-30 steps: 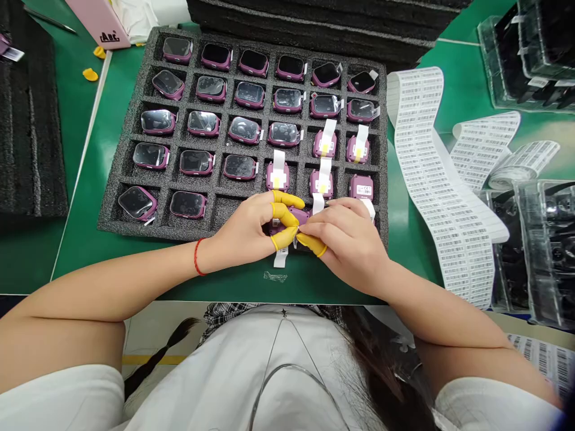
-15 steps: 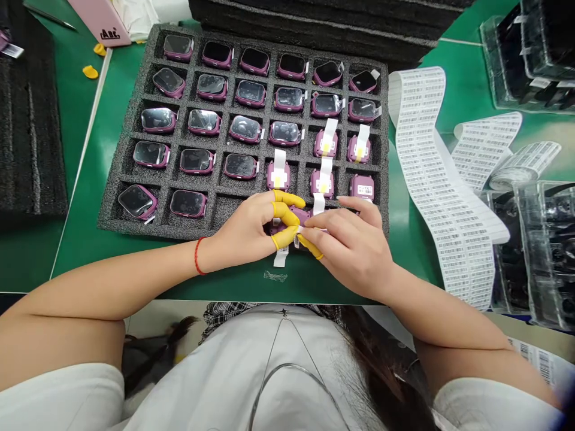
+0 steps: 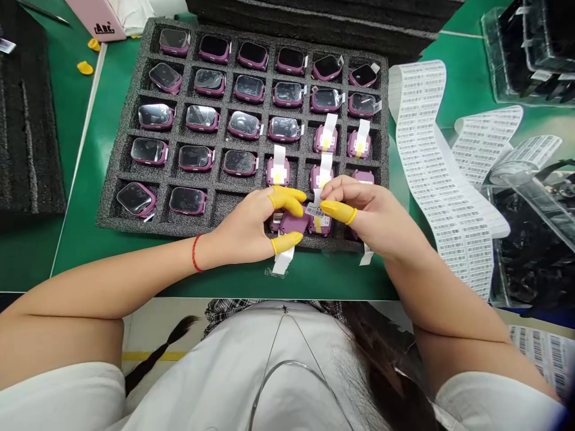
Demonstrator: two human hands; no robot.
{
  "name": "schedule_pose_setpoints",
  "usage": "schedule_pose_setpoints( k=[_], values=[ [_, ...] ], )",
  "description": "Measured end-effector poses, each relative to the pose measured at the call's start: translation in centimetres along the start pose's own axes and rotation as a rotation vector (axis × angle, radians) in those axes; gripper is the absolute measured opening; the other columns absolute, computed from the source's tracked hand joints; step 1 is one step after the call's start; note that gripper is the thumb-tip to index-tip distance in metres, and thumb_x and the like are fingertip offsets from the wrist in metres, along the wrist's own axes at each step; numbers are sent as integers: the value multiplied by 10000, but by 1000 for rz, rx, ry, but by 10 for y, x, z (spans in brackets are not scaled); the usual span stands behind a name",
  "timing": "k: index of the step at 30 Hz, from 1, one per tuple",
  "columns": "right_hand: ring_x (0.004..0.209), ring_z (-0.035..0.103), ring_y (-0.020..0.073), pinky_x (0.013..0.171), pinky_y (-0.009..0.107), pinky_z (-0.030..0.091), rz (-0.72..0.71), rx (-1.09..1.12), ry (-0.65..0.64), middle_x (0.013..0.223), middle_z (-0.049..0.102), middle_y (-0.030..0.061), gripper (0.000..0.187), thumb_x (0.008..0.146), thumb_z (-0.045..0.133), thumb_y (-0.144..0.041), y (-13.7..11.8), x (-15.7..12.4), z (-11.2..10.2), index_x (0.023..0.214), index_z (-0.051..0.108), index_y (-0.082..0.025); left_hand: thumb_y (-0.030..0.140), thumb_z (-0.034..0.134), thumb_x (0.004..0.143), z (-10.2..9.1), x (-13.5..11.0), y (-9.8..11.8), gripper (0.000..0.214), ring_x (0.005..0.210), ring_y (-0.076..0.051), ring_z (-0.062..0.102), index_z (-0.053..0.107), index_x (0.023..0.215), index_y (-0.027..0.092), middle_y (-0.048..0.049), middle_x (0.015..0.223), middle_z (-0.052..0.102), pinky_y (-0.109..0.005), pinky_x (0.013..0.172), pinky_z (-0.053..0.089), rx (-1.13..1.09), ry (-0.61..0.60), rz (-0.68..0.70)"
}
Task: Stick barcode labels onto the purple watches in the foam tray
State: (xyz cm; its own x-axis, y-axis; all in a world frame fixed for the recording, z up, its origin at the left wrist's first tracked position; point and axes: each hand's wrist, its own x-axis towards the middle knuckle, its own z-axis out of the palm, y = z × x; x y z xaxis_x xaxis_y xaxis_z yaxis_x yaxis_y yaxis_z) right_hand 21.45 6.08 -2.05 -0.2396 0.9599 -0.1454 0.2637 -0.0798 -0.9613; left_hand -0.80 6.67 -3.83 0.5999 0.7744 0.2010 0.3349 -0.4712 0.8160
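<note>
My left hand [image 3: 251,227], with yellow finger cots on its thumb and fingers, grips a purple smartwatch body [image 3: 294,222] turned back side up. My right hand [image 3: 381,218] pinches a small white barcode label [image 3: 315,210] between thumb and fingers, just right of that watch. Both hands are over the near edge of a black foam tray [image 3: 110,203]. Beneath them, other purple watches [image 3: 320,226] lie back up with white and yellow tabs. A white strip [image 3: 283,261] hangs over the tray's front edge below my left thumb.
Several purple watches [image 3: 187,200] sit screen up in the tray's compartments. Long barcode label sheets [image 3: 417,120] curl on the right beside clear plastic trays [image 3: 498,78]. Black foam stacks [image 3: 314,24] stand behind and at left. Loose yellow finger cots [image 3: 85,67] lie at upper left.
My right hand has drawn away from the watch to the right, and a barcode label now shows in its fingers. My left hand stays near the same spot with the watch.
</note>
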Motion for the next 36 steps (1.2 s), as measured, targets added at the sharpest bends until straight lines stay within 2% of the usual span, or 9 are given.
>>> schedule_pose_setpoints(
  k=[3,6,11,16,23,36],
  values=[
    [829,588,165,726,345,514,-28,-36,-3,903,607,40,155,789,699,-274,0,-1,2,669,646,-191,177,681,759,-2,-3,-2,501,1114,-200,615,517,1233,175,-84,1260,625,-336,967,485,47,-59,-8],
    [824,590,169,689,340,510,-68,-104,-14,933,617,53,159,822,661,-264,1,-4,7,685,634,-188,218,694,781,-4,-6,-6,568,1165,-216,566,462,1300,207,-74,1297,590,-359,1011,441,111,-88,9],
    [965,581,199,866,399,489,-147,-216,-54,1006,617,66,133,845,634,-235,4,-9,18,720,631,-191,373,750,780,-1,-9,-9,678,1113,-248,553,417,1352,223,-61,1209,627,-401,1013,379,266,-61,37],
    [979,553,210,911,429,450,-194,-336,-43,1007,608,62,128,853,609,-216,8,-9,24,727,622,-194,469,741,775,3,-11,-14,711,1099,-268,529,416,1360,229,-60,1177,614,-427,1027,329,345,-21,84],
    [970,545,206,903,430,444,-228,-370,-75,982,592,57,149,862,594,-209,8,-6,22,714,599,-196,429,752,765,4,-11,-16,723,1108,-270,520,408,1369,229,-56,1173,602,-437,1040,324,356,-8,99],
    [932,564,210,893,432,462,-257,-429,-59,935,604,51,178,867,582,-219,8,-7,23,691,560,-204,462,736,767,5,-11,-18,713,1125,-284,515,425,1373,253,-50,1134,600,-482,1072,301,336,-18,68]
  ],
)
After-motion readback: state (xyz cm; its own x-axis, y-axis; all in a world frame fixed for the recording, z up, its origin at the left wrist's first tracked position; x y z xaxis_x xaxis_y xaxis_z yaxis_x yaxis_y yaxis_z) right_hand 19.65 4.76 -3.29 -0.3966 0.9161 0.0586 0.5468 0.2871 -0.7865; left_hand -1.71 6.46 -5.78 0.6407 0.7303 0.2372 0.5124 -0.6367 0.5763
